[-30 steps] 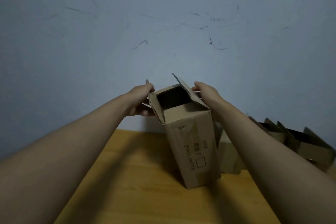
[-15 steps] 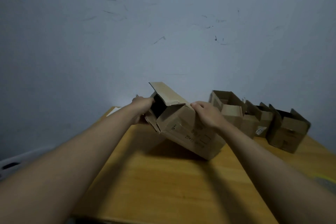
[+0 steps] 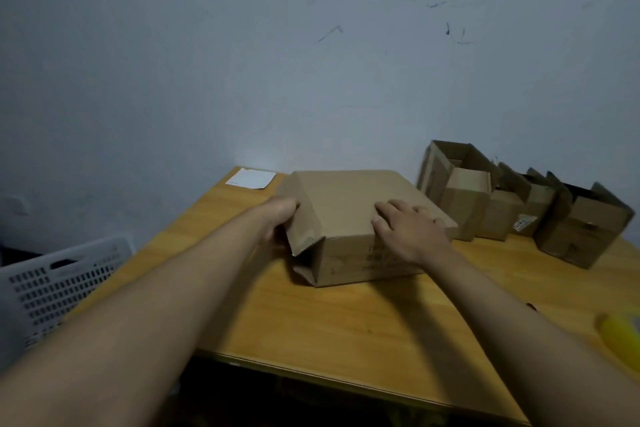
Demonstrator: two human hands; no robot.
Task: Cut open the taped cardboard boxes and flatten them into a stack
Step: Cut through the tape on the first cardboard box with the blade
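Observation:
A brown cardboard box (image 3: 346, 198) lies on its side on the wooden table (image 3: 346, 329), its open end with loose flaps facing left. My left hand (image 3: 278, 218) grips a flap at that open end. My right hand (image 3: 408, 230) rests flat on the box's top near its right front edge, fingers spread. Several opened cardboard boxes (image 3: 464, 191) stand in a row at the back right of the table.
A white perforated plastic basket (image 3: 59, 284) sits beside the table on the left. A white paper sheet (image 3: 251, 178) lies at the table's far left corner. A yellow object (image 3: 620, 333) lies at the right edge. The wall stands close behind.
The box went from upright and held in the air to lying on its side on the table. My right hand moved from the flap onto the box's top.

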